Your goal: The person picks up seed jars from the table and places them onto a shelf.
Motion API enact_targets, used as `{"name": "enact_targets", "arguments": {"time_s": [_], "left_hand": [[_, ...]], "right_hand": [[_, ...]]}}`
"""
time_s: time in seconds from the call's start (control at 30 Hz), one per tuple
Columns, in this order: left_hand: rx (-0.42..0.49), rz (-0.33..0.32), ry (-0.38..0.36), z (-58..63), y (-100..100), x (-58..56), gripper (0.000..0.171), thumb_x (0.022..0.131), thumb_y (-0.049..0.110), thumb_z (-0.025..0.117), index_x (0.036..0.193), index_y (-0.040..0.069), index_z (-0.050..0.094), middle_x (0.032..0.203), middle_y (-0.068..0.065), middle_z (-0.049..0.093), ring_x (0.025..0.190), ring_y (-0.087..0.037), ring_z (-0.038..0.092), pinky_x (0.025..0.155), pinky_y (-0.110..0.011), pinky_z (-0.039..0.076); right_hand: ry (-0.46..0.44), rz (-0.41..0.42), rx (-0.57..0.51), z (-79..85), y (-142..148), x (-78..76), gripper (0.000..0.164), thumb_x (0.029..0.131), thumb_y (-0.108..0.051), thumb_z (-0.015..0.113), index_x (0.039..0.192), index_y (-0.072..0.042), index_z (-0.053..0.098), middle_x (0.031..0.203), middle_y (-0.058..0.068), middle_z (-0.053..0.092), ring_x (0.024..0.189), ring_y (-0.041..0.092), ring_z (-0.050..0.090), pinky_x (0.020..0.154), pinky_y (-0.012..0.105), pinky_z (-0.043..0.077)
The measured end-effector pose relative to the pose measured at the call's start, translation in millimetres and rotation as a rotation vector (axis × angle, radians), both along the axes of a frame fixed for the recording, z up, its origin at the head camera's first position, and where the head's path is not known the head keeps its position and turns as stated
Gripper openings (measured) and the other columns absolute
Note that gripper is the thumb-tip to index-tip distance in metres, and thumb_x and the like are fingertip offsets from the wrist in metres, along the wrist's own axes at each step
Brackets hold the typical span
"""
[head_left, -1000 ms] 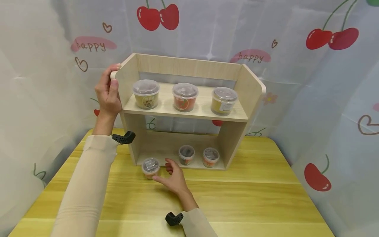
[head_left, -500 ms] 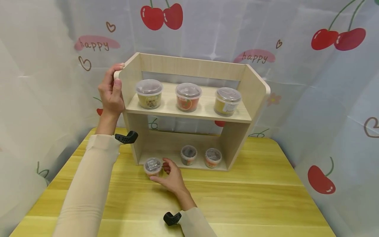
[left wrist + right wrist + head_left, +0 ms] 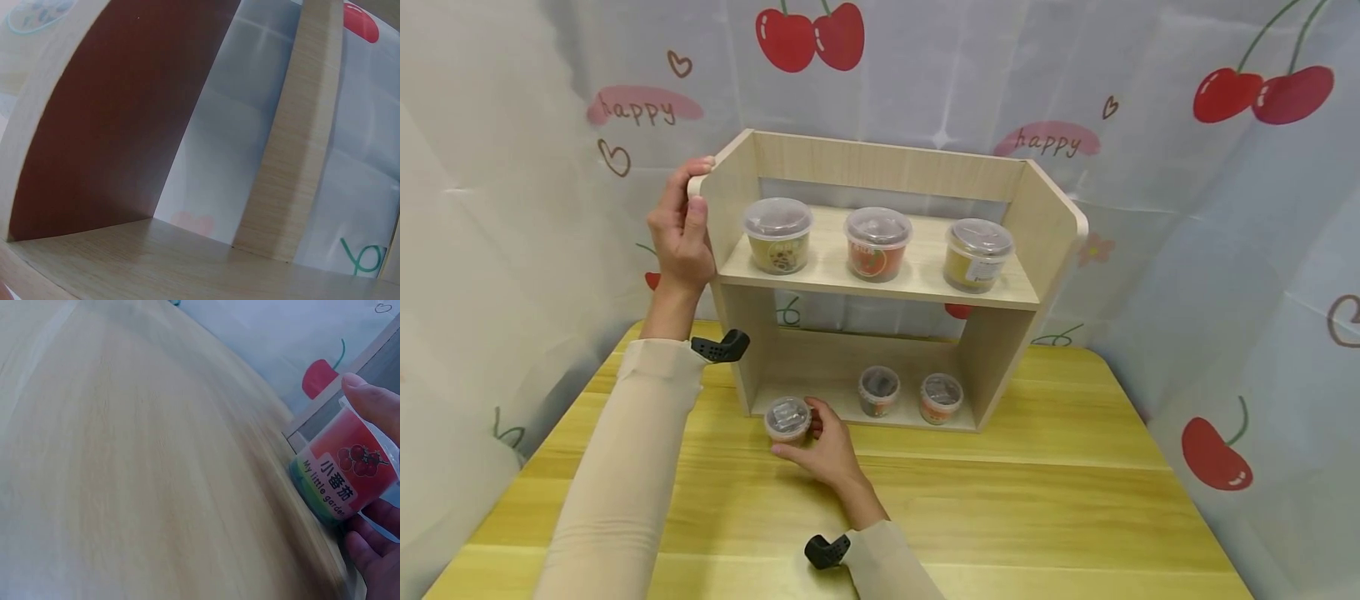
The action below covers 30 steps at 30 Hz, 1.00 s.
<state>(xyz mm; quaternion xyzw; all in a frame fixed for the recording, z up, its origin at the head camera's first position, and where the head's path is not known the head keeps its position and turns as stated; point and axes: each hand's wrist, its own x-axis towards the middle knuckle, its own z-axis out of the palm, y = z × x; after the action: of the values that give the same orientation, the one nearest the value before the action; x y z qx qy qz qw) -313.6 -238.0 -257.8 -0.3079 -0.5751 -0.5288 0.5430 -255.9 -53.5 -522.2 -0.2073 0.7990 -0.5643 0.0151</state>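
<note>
My left hand (image 3: 681, 237) grips the upper front corner of the left side panel of a pale wooden two-tier shelf (image 3: 887, 163). In the left wrist view that hand is out of sight; a brown board (image 3: 119, 112) and pale slats fill it. My right hand (image 3: 829, 450) holds a small lidded plastic cup (image 3: 787, 419) at the shelf's lower left front edge, thumb in front and fingers on its right side. In the right wrist view, the cup (image 3: 340, 472) has a red label with tomatoes and "My little garden", tilted in that picture.
On the upper tier stand three larger lidded tubs: a yellow-green one (image 3: 778, 242), a red one (image 3: 877, 250) and a yellow one (image 3: 977, 262). Two small cups, one dark (image 3: 878, 392) and one orange-red (image 3: 940, 398), stand below. The shelf rests on a yellow wood-grain table (image 3: 1037, 500).
My right hand has edged left and closed in around the small cup. The left hand keeps its grip on the shelf; the head view has shifted slightly.
</note>
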Motion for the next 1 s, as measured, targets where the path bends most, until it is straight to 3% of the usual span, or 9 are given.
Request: {"name": "enact_targets", "arguments": {"time_s": [1.0], "left_hand": [[-0.011, 0.014, -0.012, -2.3, -2.1, -2.9, 0.042, 0.090, 0.011, 0.042, 0.118, -0.019, 0.052, 0.121, -0.027, 0.060, 0.112, -0.027, 0.057, 0.100, -0.037, 0.045]], "right_hand": [[0.008, 0.000, 0.016, 0.2, -7.3, -1.8, 0.081, 0.075, -0.029, 0.086, 0.141, -0.002, 0.047, 0.125, 0.009, 0.061, 0.103, 0.019, 0.061, 0.090, 0.031, 0.050]]}}
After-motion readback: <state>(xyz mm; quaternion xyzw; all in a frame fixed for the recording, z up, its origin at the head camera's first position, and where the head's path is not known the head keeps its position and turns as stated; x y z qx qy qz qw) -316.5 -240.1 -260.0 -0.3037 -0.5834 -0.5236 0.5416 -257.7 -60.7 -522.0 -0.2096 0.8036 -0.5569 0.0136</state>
